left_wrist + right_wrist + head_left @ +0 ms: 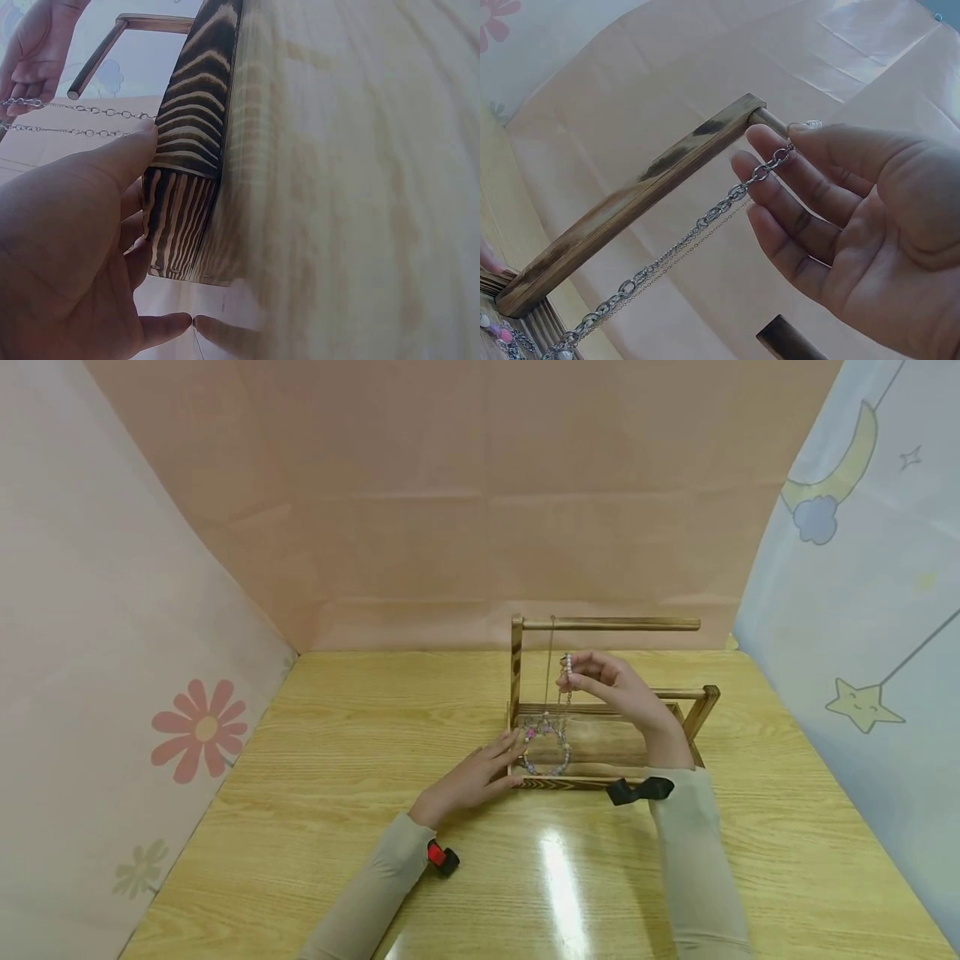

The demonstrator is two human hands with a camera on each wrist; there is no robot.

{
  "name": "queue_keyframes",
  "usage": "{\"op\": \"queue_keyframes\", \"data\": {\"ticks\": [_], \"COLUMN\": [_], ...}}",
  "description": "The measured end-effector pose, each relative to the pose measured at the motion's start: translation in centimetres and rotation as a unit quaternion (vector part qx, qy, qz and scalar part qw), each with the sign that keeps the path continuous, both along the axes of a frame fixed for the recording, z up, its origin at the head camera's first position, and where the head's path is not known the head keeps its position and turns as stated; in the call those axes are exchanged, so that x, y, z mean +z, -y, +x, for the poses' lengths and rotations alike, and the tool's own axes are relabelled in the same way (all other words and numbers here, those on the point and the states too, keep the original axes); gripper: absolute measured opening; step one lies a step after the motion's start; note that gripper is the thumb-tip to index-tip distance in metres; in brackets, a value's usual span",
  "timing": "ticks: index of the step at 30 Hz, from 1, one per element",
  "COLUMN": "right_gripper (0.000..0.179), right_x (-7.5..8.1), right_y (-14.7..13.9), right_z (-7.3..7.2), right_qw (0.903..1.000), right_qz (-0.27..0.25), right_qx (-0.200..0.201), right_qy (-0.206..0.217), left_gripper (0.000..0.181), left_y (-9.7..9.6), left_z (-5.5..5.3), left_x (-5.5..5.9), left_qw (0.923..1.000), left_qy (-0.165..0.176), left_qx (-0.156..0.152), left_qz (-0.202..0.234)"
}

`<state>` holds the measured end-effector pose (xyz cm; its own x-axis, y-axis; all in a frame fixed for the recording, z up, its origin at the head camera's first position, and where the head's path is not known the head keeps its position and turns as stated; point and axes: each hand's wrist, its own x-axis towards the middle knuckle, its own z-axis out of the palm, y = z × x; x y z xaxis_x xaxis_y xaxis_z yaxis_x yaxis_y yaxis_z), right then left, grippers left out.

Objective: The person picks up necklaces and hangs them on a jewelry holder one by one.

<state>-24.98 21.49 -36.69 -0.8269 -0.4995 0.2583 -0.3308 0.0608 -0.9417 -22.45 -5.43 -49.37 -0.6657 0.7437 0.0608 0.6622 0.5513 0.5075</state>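
My right hand (600, 681) pinches a beaded chain necklace (735, 193) between thumb and fingertips, with its white beads showing at the fingers. From there the silver links run down to a loop of coloured beads (557, 770) at the left end of a wooden jewelry stand (517, 668). A thin gold-coloured necklace (549, 668) hangs from the stand's upper bar, left of the right hand. My left hand (468, 777) rests against the left end of the stand's tray, fingers fairly straight, its thumb (139, 150) at the top of the front wall.
The stand's upper bar (611, 624) and a lower bar (667, 693) on the right rise over the shallow tray (600, 752). It stands on a wood-grain table (360, 710) near a peach back sheet (390, 527). Printed sheets flank both sides. Straps cross both sleeves.
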Motion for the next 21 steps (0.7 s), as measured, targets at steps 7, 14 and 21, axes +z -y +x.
{"op": "queue_keyframes", "data": {"ticks": [7, 14, 21], "right_gripper": [0.026, 0.025, 0.025], "right_x": [0.19, 0.5, 0.9], "right_y": [-0.12, -0.01, -0.01], "right_z": [-0.18, -0.31, -0.3], "right_qw": [0.9999, 0.9987, 0.9972], "right_qz": [-0.002, 0.007, 0.023], "right_qx": [-0.017, -0.045, -0.066], "right_qy": [0.002, -0.024, -0.027], "left_gripper": [0.062, 0.062, 0.062], "left_y": [-0.07, 0.01, -0.01], "left_z": [-0.08, -0.11, -0.09], "left_x": [-0.09, -0.09, -0.16], "left_qw": [0.9998, 0.9997, 0.9998], "left_qy": [-0.017, -0.022, -0.017], "left_qx": [-0.006, -0.009, -0.007], "left_qz": [-0.002, -0.002, -0.006]}}
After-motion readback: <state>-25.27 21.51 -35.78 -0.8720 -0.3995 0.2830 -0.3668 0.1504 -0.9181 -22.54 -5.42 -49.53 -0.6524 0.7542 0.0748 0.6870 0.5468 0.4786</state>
